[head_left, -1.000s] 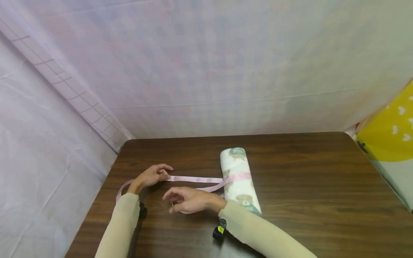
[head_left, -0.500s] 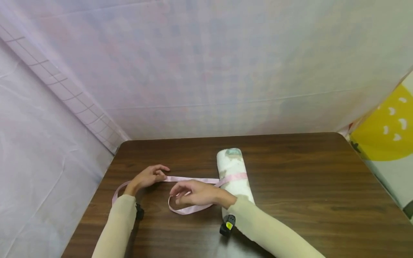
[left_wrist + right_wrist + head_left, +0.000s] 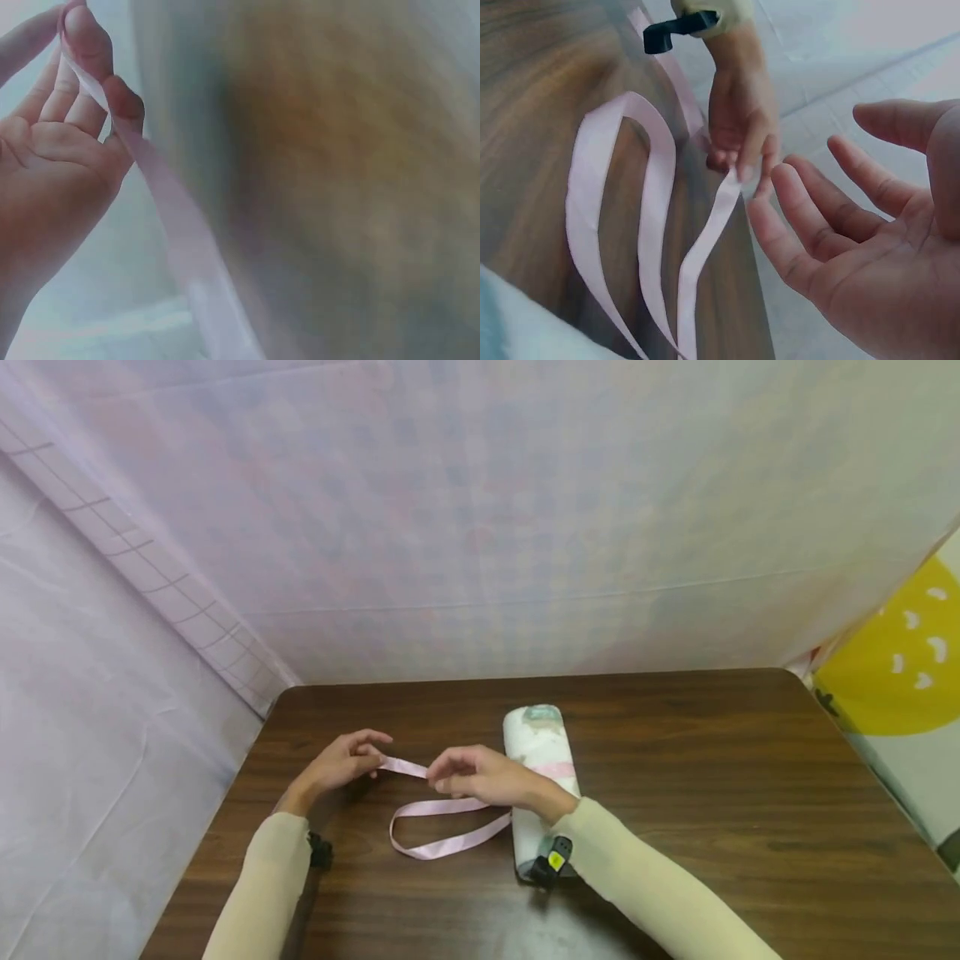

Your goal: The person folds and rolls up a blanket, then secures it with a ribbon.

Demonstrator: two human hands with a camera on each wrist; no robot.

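A rolled white cloth with green and beige printed patches lies on the brown table. Pink ribbon wraps its middle and runs out to the left, one length bent into a loop on the wood. My left hand pinches another length between thumb and fingers, and in the left wrist view that ribbon trails down from the fingertips. Between the left hand and the roll, my right hand hovers near the stretched ribbon. The right wrist view shows its fingers spread and loosely bent, gripping nothing.
The dark wooden table reaches to a pale sheet hanging behind it. Another white sheet hangs at the left. A yellow patterned piece is beyond the right edge.
My right hand has gone from the loop up to the stretched ribbon, and the loop now lies in front of it. The left hand keeps its pinch and has risen slightly.
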